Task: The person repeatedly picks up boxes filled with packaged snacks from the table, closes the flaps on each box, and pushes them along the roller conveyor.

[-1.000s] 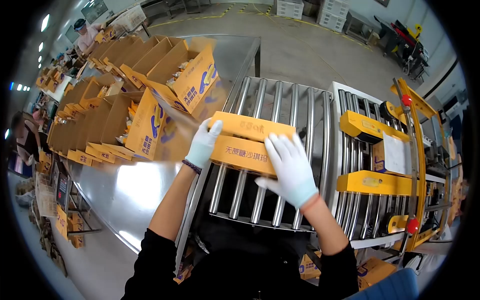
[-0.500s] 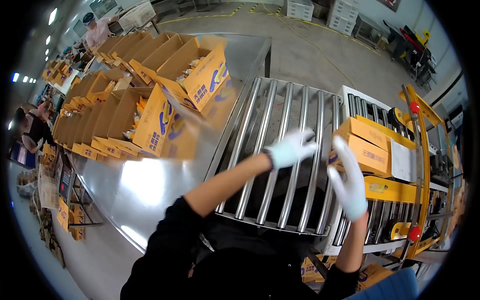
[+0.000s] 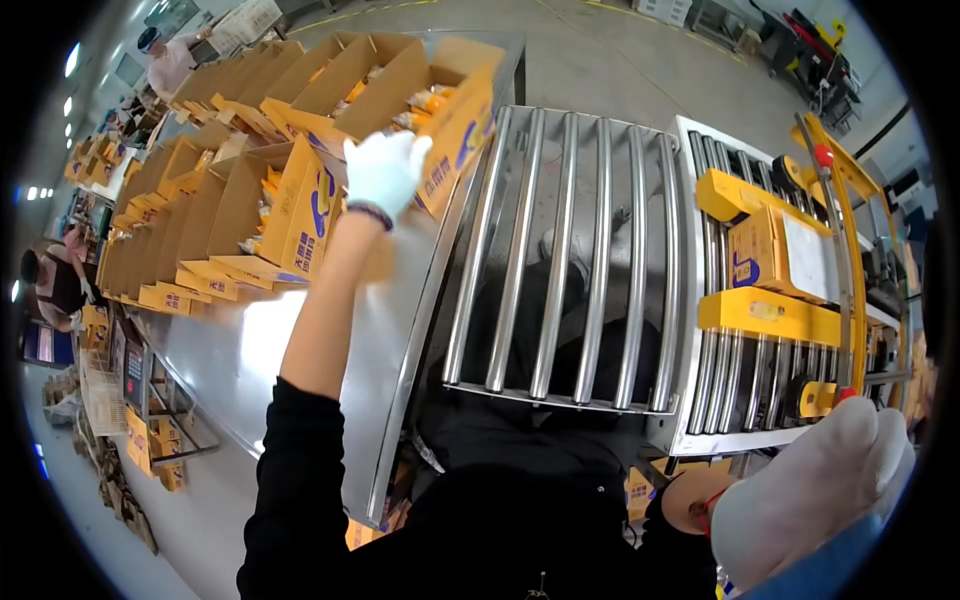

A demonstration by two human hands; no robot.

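My left hand (image 3: 382,174), in a white glove, is closed on the near side of an open carton (image 3: 458,140) at the right end of the back row; the carton holds small orange packets. Low at the right, my right hand (image 3: 800,495), also gloved, is close to the camera, its fingers together and pointing up right; whatever it may hold is hidden. Left of my left hand stands another open carton (image 3: 302,215) with packets inside. A closed carton (image 3: 760,250) sits between the yellow guides of the machine on the right.
A steel roller conveyor (image 3: 570,260) lies between the metal table (image 3: 350,400) and the sealing machine (image 3: 770,318). Rows of open cartons (image 3: 200,215) cover the table's far left part. One person (image 3: 170,62) is at the back left, another (image 3: 55,275) at the far left.
My left hand has moved from above the rollers left to the open carton. My right hand has come away from the closed carton down to the right. The closed carton is farther into the machine.
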